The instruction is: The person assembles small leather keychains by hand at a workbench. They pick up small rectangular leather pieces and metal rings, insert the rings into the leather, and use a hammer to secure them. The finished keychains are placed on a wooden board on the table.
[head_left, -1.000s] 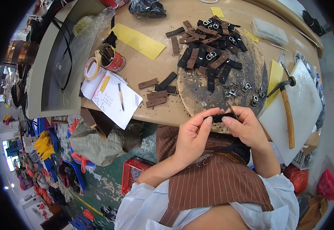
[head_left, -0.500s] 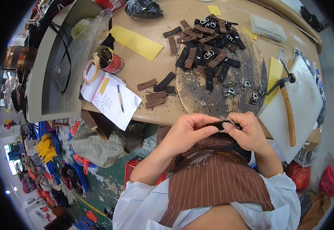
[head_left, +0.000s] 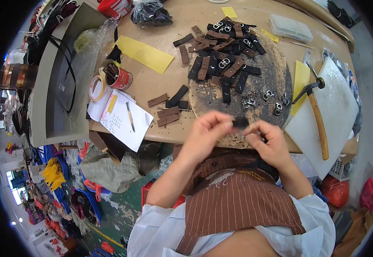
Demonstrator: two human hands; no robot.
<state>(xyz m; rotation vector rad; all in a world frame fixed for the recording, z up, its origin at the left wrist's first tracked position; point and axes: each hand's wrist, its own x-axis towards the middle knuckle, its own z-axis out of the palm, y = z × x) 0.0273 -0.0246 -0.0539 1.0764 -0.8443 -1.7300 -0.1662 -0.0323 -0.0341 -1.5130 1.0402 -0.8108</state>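
Over the near rim of a round, worn board (head_left: pixel 270 68), my left hand (head_left: pixel 208 135) pinches one end of a short black strap (head_left: pixel 240 123) between thumb and fingers. Just right of it, my right hand (head_left: pixel 271 143) is closed, thumb against fingertips; a small dark thing shows there, blurred by motion. Past my hands on the board lie a few loose metal clasps (head_left: pixel 249 101). Behind them is a heap of brown and black strap pieces (head_left: pixel 223 51), some carrying silver rings.
At right, a wooden-handled hammer (head_left: pixel 318 122) rests on a white slab (head_left: pixel 336 107). Left stand a notebook (head_left: pixel 122 122) with a pen, a tape roll (head_left: pixel 96 88) and a red can (head_left: pixel 123 79). Brown strips (head_left: pixel 168 115) lie beside the board; a clear plastic box (head_left: pixel 290 28) sits far right.
My hands have moved up and slightly away from me. The black strap, earlier between both hands, is now raised at my left fingertips, and my right fingers have shifted below its right end.
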